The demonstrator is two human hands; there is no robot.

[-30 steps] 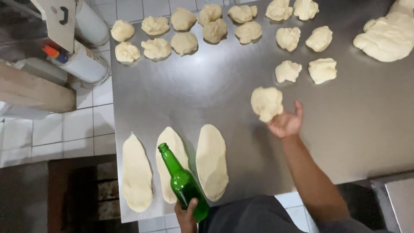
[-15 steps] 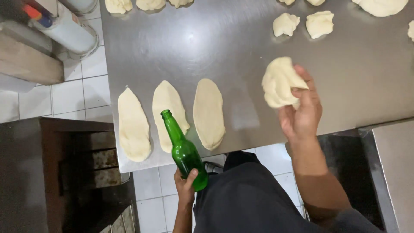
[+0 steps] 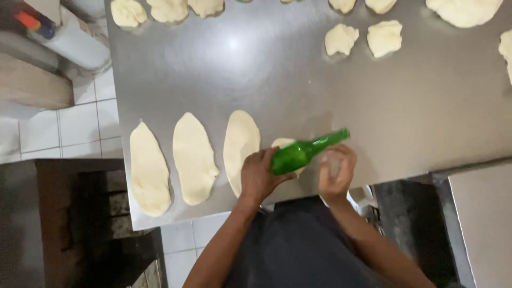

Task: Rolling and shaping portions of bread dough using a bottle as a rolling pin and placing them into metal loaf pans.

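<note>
A green glass bottle (image 3: 306,151) lies on its side across a piece of dough (image 3: 283,144) near the front edge of the steel table (image 3: 416,117). My left hand (image 3: 260,176) grips the bottle's thick end. My right hand (image 3: 336,172) is at the neck end, fingers curled beside it and blurred. Most of the dough piece is hidden under the bottle and my left hand. Three flattened oval dough pieces (image 3: 194,157) lie in a row to the left.
Rough dough lumps (image 3: 341,39) sit across the far part of the table, with a big dough mass (image 3: 464,10) at the far right. A white cylinder (image 3: 74,42) and tiled floor (image 3: 80,125) lie left of the table. A dark cabinet (image 3: 64,224) stands front left.
My right hand has put the dough lump down by the ovals. My left hand brought the bottle up from beside my body and laid it sideways on that lump.
</note>
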